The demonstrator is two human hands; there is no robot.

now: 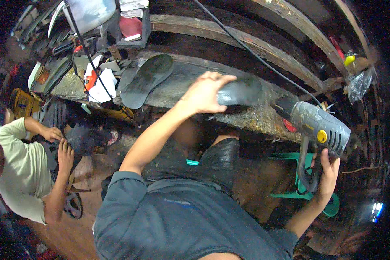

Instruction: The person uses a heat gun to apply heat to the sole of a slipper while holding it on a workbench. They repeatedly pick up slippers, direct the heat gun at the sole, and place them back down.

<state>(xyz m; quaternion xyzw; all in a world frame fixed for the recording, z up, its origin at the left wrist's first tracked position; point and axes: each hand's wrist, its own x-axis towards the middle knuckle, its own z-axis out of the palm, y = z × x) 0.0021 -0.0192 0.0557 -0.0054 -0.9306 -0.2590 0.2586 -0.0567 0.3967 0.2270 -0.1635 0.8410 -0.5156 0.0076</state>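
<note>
My left hand point(206, 92) is over the bench, its thumb and fingers spanning the two long edges of a dark, shiny shoe sole point(243, 92). Part of the sole is hidden under the palm. In my right hand point(328, 171) is a grey heat gun point(318, 125) with a yellow round knob and a dark handle. Its nozzle points left toward the sole, with a gap between them. Beside my left hand, another dark shoe sole point(147, 80) lies flat on the bench.
A worn wooden bench point(255, 116) runs across in front of me. White and orange items point(100, 84) lie on its left part. A black cable point(251, 52) hangs down to the heat gun. At left, a co-worker point(26, 169) sits handling something dark. A green stool point(290, 195) stands at right.
</note>
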